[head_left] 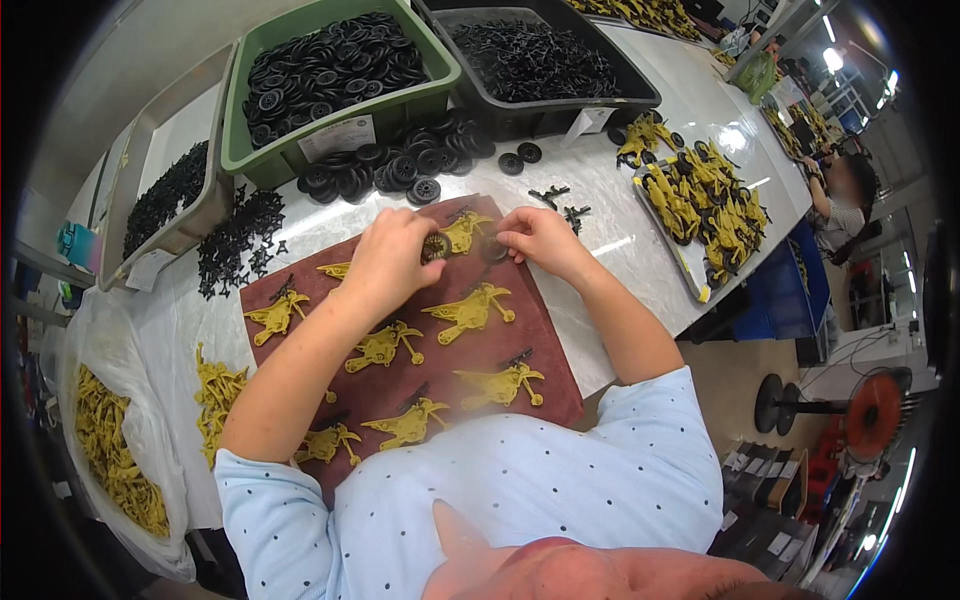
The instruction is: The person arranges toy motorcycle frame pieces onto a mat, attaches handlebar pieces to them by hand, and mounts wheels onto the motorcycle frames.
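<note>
My left hand is closed, with a small black wheel in its fingertips. On the right side, my right hand pinches another dark wheel, slightly blurred. Between the two hands lies a yellow plastic frame, on the far part of a dark red mat. Several more yellow frames rest in rows on the mat, such as one frame just below my hands and another frame nearer to me. Short black parts sit at the ends of some frames. My left forearm covers part of the mat.
Beyond the mat, loose black wheels lie before a green bin of wheels. A black bin holds small black parts. At right is a tray of wheeled yellow pieces. A plastic bag of yellow parts stands left.
</note>
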Available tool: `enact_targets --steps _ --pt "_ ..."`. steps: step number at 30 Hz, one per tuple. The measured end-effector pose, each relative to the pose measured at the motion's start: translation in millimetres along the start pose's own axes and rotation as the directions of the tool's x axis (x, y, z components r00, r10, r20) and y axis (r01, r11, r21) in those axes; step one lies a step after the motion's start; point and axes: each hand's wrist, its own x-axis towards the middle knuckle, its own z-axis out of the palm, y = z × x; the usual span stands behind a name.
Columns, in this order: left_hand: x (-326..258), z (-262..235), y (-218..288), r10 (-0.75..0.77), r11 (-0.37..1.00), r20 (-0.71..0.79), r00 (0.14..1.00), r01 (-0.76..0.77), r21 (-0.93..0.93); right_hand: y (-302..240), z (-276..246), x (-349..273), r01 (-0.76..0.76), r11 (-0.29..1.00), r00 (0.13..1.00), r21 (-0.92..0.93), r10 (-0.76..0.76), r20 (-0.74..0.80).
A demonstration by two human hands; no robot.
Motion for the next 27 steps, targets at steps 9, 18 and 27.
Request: enact_targets --steps 9,18,27 --pt "-20 16 -3 0.039 0.993 -0.026 0.999 -0.036 0.111 -5 7 -4 0.013 0.996 0.997 -0.092 -0.019 -0.070" --pt "-19 25 -3 0.038 0.987 -0.035 0.999 -0.032 0.155 -4 8 -4 -0.024 0.996 0.998 -0.081 0.018 -0.064" --pt "-21 26 1 0.041 0.984 -0.082 0.996 -0.026 0.177 -4 4 -2 -0.066 0.994 0.997 0.090 0.070 -0.036"
